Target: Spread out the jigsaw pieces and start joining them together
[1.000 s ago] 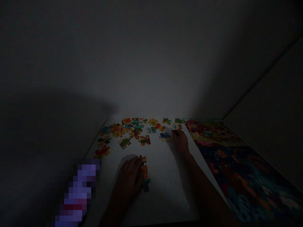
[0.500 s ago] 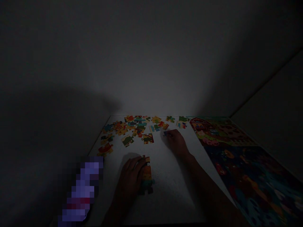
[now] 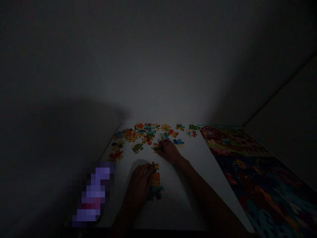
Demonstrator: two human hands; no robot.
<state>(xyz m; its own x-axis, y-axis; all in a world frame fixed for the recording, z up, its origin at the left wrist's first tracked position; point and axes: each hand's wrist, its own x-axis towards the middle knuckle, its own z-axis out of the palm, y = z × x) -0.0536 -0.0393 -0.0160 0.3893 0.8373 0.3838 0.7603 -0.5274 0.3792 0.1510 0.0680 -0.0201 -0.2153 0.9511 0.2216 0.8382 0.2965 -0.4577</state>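
My left hand point(image 3: 141, 177) lies on the white table with its fingers stretched forward, its thumb side against a strip of joined puzzle pieces point(image 3: 155, 181) in orange and teal. Part of the strip is under the hand. Farther off, my right hand point(image 3: 168, 150) has its fingers bent over a green and yellow puzzle piece point(image 3: 156, 147), gripping its right side. Just right of that hand lies a blue puzzle piece point(image 3: 178, 142). Low light blurs the fingertips.
Several loose puzzle pieces point(image 3: 130, 135) are scattered along the table's far left. Colourful picture sheets, one with a farm point(image 3: 230, 140) and one dark blue point(image 3: 269, 188), cover the right side. A pixelated, lit object point(image 3: 92, 195) is at the left edge. A pale wall point(image 3: 158, 66) rises behind.
My right hand let go of the blue piece, leaving it on the table, and moved left onto the green and yellow piece. My left hand stays by the strip. The view shifted slightly.
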